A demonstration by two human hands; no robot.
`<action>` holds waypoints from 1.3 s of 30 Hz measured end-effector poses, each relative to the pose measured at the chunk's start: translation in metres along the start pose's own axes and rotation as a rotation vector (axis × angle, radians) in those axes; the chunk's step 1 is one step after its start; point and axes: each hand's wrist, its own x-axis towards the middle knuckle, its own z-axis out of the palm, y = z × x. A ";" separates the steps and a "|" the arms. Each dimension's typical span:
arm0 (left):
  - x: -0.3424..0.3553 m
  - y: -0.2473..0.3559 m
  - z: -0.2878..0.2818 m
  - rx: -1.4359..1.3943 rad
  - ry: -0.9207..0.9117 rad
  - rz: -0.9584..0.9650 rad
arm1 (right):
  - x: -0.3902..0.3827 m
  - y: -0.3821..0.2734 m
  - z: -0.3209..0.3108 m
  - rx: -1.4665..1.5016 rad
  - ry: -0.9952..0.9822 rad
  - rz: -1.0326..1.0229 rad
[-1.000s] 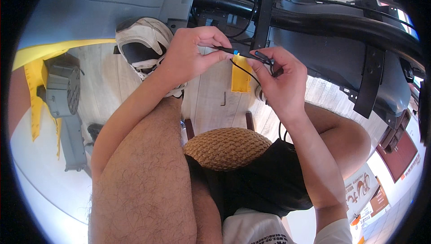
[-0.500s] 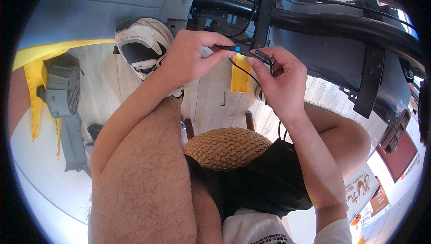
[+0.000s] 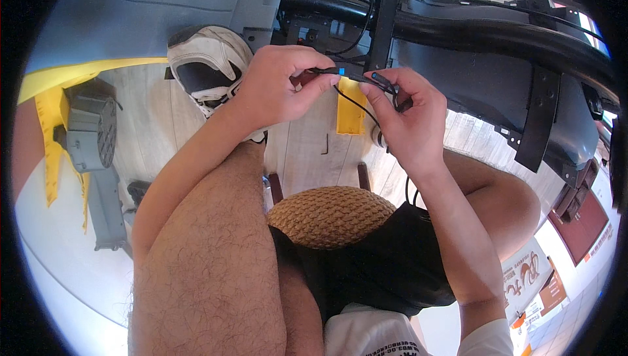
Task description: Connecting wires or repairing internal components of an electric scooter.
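The left hand pinches a blue-banded connector, now seemingly aligned against the black cable end the right hand pinches.

Two bare hands, one blue band, one hex key. Two stool legs, one woven seat show.

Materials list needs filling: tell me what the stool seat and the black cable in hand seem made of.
Stool seat: matte woven plant-like fibre, perhaps rattan or imitation; tan strands visibly interlace.
Black cable: smooth, dull plastic or rubber sheath, probably, given its loose curve; core hidden.
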 end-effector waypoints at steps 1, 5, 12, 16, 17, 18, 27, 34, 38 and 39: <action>0.000 0.000 0.000 0.001 0.000 0.000 | 0.000 0.000 0.000 0.005 0.002 -0.008; 0.000 0.000 0.000 0.013 0.014 -0.009 | 0.000 0.001 0.001 0.012 0.000 -0.018; 0.001 -0.002 0.001 0.115 0.002 0.087 | 0.000 0.002 0.000 -0.008 0.001 -0.016; 0.001 -0.006 0.002 0.131 0.011 0.135 | 0.000 0.000 0.000 -0.020 0.003 -0.024; 0.002 -0.006 0.002 0.137 0.008 0.148 | 0.000 0.001 0.000 -0.021 0.004 -0.024; 0.002 -0.007 0.002 0.144 0.004 0.160 | 0.000 0.001 0.000 -0.023 0.004 -0.023; 0.003 -0.003 0.000 0.130 -0.075 0.192 | 0.000 0.004 0.002 -0.020 0.008 -0.042; -0.002 0.001 -0.002 0.018 -0.092 0.071 | 0.000 0.003 0.004 -0.041 0.004 -0.054; -0.001 0.003 -0.004 0.001 -0.044 -0.026 | 0.001 0.002 0.003 -0.018 0.006 -0.040; 0.001 0.004 -0.004 0.014 -0.068 -0.078 | 0.001 0.003 0.002 -0.021 0.006 -0.039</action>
